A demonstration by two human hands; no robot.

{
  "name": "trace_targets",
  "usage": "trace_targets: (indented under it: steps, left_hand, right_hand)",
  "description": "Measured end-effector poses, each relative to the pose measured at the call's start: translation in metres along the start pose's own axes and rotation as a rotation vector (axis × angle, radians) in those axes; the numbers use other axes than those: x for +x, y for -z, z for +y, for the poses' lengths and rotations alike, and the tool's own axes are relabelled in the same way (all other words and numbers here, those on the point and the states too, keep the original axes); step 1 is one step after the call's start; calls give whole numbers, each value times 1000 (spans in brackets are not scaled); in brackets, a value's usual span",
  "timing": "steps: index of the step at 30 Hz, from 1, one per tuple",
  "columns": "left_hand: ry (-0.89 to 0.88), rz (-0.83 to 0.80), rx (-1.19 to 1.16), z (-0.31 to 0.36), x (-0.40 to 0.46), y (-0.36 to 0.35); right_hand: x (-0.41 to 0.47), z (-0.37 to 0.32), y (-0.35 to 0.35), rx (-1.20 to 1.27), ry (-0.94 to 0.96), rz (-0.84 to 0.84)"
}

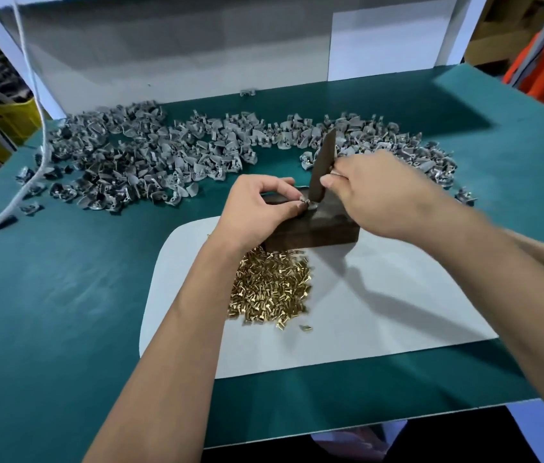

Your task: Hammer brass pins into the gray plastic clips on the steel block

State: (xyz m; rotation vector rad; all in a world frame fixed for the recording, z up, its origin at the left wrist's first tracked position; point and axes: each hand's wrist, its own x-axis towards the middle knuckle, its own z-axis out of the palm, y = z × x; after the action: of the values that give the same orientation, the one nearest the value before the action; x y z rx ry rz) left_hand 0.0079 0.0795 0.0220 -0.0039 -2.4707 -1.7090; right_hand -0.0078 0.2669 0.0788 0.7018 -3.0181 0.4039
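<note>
Pinching a small gray clip (305,202) on the steel block (314,228) with left hand (257,208); gripping a dark flat bar (322,165), upright, with right hand (374,195). Brass pins (270,289) heaped near the bench's front edge: tiny, hard, probably slippery, best pinched by the shank. Spare clips (163,155) strewn along the far edge.

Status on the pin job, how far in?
Done: cannot tell; finished clips are not distinguishable in the gray clip heap. In hand: left hand pinches one clip on the steel block; right hand holds a flat metal bar over it. Left: a large pile of brass pins.
</note>
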Motion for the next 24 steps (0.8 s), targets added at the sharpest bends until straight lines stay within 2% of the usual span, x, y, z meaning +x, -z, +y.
trace_targets:
  steps: [4,8,13,17,24]
  left_hand:
    - [-4,-5,8,-1,-1,0]
    - [-42,9,37,-2,0,-3]
    - [-64,14,59,-5,1,-7]
    - [-62,8,47,-5,1,-8]
    - [-84,-4,49,-6,1,-7]
  right_hand:
    - [-4,21,23,62,47,-60]
    - [-18,56,53,97,-13,-230]
    - [-28,75,50,-79,-140,-297]
    - [-26,73,19,-205,-198,-209]
    - [-14,64,-19,-86,-395,17]
